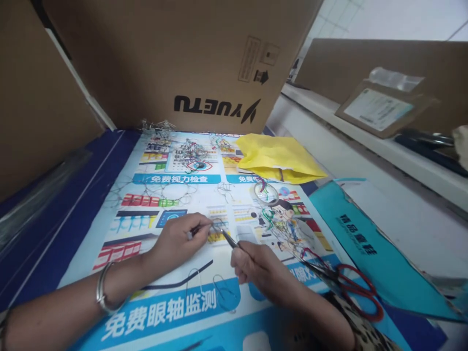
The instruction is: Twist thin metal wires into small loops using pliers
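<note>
My left hand [185, 239] is closed in a pinch on a thin bent wire [216, 225] near the middle of the printed sheet [183, 270]. A small dark piece shows between its fingers, too blurred to name. My right hand [256, 268] is wrapped around a slim, pointed metal tool [229, 239]. The tool's tip meets the wire close to my left fingertips; its handles are hidden in my fist. Below the hands lie curved loose wires [224, 292]. Red-handled scissors [360, 290] rest to the right of my right hand.
Tangled wires [190, 148] lie toward the back, and a green-and-pale tangle [280, 224] at the right. A clear ring [266, 192] sits before a yellow pouch [278, 153]. A large cardboard box [175, 53] walls the back; a teal card panel [351, 239] lies right.
</note>
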The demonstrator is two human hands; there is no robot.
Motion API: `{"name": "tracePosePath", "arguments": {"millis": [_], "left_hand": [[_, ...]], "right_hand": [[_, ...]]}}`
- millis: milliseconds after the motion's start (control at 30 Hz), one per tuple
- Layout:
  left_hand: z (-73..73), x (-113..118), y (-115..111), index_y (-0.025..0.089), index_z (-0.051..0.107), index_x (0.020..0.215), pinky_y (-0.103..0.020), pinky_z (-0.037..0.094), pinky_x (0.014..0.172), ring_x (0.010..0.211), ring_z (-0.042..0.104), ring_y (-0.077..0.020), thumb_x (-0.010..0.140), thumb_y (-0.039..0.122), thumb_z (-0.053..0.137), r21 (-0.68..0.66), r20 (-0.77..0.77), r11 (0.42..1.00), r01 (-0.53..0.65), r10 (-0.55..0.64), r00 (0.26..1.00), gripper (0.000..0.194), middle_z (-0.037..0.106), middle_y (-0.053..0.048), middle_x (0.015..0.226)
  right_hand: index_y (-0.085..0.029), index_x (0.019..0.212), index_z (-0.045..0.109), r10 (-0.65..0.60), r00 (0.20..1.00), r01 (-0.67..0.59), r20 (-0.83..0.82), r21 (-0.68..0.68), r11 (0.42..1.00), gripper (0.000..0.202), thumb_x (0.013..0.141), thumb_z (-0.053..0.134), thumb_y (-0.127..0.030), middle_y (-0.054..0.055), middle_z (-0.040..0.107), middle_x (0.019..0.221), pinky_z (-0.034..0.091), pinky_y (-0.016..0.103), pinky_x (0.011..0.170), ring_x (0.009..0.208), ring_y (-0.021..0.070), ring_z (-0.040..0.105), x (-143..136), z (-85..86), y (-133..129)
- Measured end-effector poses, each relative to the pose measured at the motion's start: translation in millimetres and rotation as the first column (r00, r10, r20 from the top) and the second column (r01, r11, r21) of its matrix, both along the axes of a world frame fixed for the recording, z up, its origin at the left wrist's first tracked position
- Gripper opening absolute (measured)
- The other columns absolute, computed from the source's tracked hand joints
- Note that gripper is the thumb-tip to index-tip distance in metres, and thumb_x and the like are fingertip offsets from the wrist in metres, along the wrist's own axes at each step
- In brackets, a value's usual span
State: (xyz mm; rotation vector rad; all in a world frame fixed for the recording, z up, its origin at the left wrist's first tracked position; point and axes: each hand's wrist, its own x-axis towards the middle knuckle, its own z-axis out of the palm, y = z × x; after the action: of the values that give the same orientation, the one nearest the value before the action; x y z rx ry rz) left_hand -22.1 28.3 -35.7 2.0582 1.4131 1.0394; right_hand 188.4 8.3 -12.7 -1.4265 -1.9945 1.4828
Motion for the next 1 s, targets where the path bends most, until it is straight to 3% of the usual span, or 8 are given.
{"name": "tracePosePath", "arguments": {"millis": [133,400,833,1000], "left_hand": [[-1.2,1.6,-2.6,0.016,0.064,0.074,-0.018,0.043,0.055,0.056,0.057,-0.0084,0.077,0.016,0.050,0.088,0.000,0.996,-0.003,0.003,1.000,0.014,0.064,0.002,0.063],[-6.2,3.4,-6.6,0.017,0.062,0.082,-0.019,0.045,0.059,0.063,0.061,-0.0093,0.078,0.011,0.050,0.315,-0.046,0.948,0.043,-0.029,0.999,0.014,0.067,0.001,0.072],[-11.2,4.5,-5.0,0.017,0.061,0.082,-0.021,0.047,0.057,0.061,0.062,-0.0105,0.078,0.010,0.052,0.392,-0.030,0.919,0.035,-0.026,0.999,0.013,0.068,0.001,0.070],[-12.2,4.2,-5.5,0.017,0.061,0.081,-0.021,0.046,0.057,0.061,0.062,-0.0105,0.076,0.009,0.053,0.373,-0.023,0.927,0.026,-0.019,1.000,0.013,0.067,0.001,0.070]], "right_hand": [[-0.017,0.076,0.053,-0.014,1.000,0.013,-0.024,-0.054,0.998,0.047,0.089,0.029,-0.055,0.000,0.054,0.066,0.039,0.019,0.049,0.053,0.0087,0.052,-6.9,-8.9,-1.2],[-0.017,0.074,0.051,-0.008,1.000,0.008,0.007,-0.012,1.000,0.047,0.089,0.029,-0.056,0.000,0.054,0.065,0.038,0.019,0.049,0.054,0.0091,0.052,-8.6,-7.2,0.0],[-0.018,0.074,0.050,-0.028,0.999,0.029,0.041,-0.016,0.999,0.045,0.090,0.028,-0.054,-0.002,0.051,0.061,0.036,0.019,0.047,0.051,0.0085,0.049,-10.0,-11.2,0.4],[-0.019,0.072,0.048,-0.009,0.993,0.000,0.117,0.075,0.997,0.041,0.091,0.027,-0.048,-0.002,0.051,0.061,0.034,0.019,0.050,0.053,0.0089,0.049,-11.6,-12.1,1.1]]}}
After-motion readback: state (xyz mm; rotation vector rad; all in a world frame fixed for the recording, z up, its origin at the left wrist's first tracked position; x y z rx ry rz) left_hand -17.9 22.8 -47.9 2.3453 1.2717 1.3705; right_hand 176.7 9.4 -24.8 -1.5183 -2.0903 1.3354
